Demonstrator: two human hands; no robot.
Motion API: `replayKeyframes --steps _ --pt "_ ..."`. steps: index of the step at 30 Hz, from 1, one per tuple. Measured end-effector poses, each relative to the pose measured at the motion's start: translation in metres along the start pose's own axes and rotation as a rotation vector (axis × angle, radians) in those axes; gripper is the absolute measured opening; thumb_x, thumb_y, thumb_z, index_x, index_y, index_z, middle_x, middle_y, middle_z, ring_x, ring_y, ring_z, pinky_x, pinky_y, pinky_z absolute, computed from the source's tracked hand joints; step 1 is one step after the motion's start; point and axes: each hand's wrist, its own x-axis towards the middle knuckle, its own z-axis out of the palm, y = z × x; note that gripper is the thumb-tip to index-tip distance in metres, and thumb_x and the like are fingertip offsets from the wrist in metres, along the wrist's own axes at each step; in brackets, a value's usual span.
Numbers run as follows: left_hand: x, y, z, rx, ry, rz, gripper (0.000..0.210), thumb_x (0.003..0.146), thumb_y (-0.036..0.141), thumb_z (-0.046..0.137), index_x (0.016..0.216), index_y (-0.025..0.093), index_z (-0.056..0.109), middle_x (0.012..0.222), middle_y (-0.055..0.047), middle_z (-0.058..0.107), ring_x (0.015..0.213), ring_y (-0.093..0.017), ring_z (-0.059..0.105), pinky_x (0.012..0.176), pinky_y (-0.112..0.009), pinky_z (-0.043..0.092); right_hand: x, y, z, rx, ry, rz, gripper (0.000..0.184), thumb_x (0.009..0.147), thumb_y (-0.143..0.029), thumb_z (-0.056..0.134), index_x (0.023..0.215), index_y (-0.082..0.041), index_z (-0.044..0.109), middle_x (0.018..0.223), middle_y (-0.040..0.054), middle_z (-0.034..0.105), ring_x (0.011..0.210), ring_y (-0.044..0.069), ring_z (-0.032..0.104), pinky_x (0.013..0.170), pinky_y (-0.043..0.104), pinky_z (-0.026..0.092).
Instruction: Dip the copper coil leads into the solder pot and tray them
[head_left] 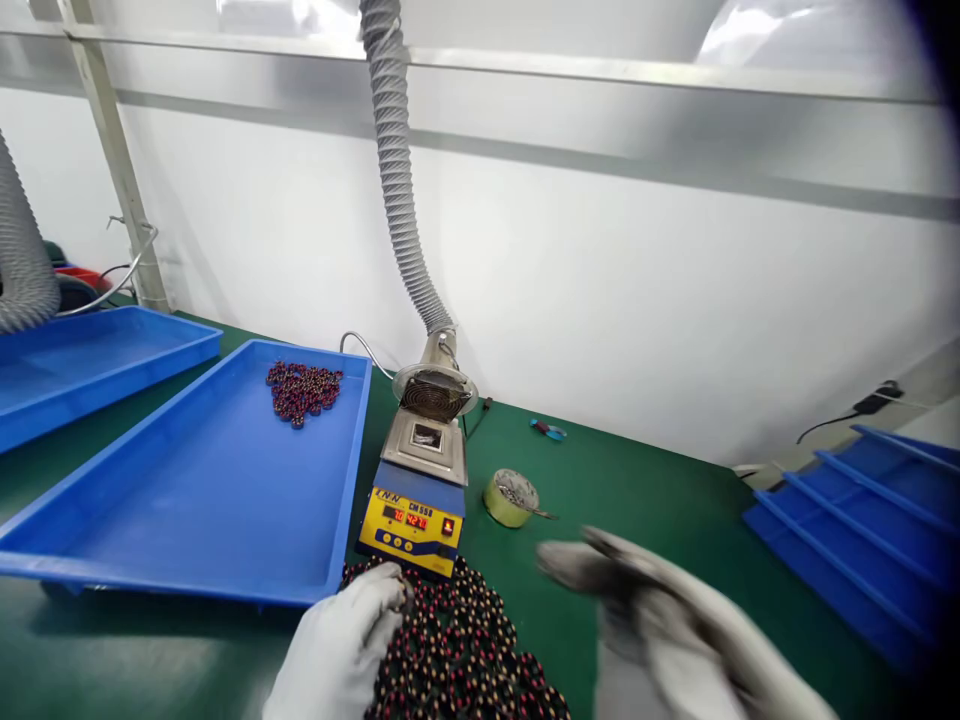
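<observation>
My left hand (pixel 345 640), in a white glove, is at the left edge of a pile of small dark ring-shaped parts (pixel 450 640) with red and copper-coloured spots. Its fingers are curled together at the pile, and what they grip is hidden. My right hand (pixel 660 610), in a white glove with grey-stained fingers, is over the green table to the right of the pile. It is smeared by motion, its fingers stretched to the left, with nothing visible in them. Behind the pile stands a solder pot (pixel 409 520) with a yellow front panel and lit red digits.
A blue tray (pixel 202 500) on the left holds a cluster of similar parts (pixel 300 390). A small round tub (pixel 510 498) with a utensil sits right of the pot. A grey exhaust hose (pixel 397 170) hangs above the pot. Stacked blue trays (pixel 862 530) stand at right.
</observation>
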Motion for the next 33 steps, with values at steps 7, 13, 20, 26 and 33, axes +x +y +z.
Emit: replayKeyframes --steps 7,13,20,26,33 --pt "0.077 0.038 -0.047 -0.126 0.682 0.251 0.025 0.078 0.015 0.058 0.101 0.023 0.054 0.113 -0.008 0.057 0.106 -0.02 0.054 0.087 -0.036 0.051 0.026 -0.004 0.061 0.55 -0.269 0.233 0.031 0.069 -0.04 0.072 0.097 -0.028 0.067 0.1 0.0045 0.07 0.088 0.022 0.066 0.076 0.032 0.054" --pt "0.096 0.046 -0.046 -0.107 0.689 0.245 0.039 0.075 0.014 0.058 0.113 0.022 0.049 0.127 -0.011 0.046 0.114 -0.024 0.049 0.087 -0.037 0.052 0.03 0.008 0.069 0.654 -0.141 0.23 0.03 0.063 -0.037 0.077 0.09 -0.026 0.068 0.091 0.0066 0.072 0.084 0.025 0.067 0.079 0.038 0.053" --pt "0.102 0.035 -0.067 -0.179 0.283 0.469 0.044 0.08 0.008 0.043 0.12 0.023 0.045 0.109 -0.007 0.065 0.098 -0.018 0.061 0.079 -0.031 0.054 0.029 -0.001 0.074 0.376 -0.059 0.177 0.03 0.054 -0.03 0.083 0.074 -0.024 0.062 0.068 -0.0022 0.066 0.064 0.015 0.06 0.062 0.025 0.051" --pt "0.098 0.016 -0.062 -0.381 0.252 0.392 0.028 0.083 0.026 0.055 0.111 0.028 0.049 0.095 -0.001 0.068 0.086 -0.015 0.064 0.076 -0.027 0.053 0.03 -0.008 0.064 0.389 -0.286 0.157 0.043 0.047 -0.042 0.084 0.082 -0.026 0.065 0.081 -0.0001 0.062 0.075 0.017 0.058 0.069 0.026 0.049" --pt "0.097 0.019 -0.068 -0.297 0.28 0.446 0.019 0.089 0.029 0.047 0.106 0.022 0.05 0.09 -0.003 0.067 0.082 -0.015 0.063 0.073 -0.027 0.052 0.035 0.006 0.06 0.288 -0.35 -0.008 0.012 0.072 -0.037 0.069 0.072 -0.026 0.07 0.077 0.002 0.06 0.074 0.016 0.057 0.067 0.026 0.047"
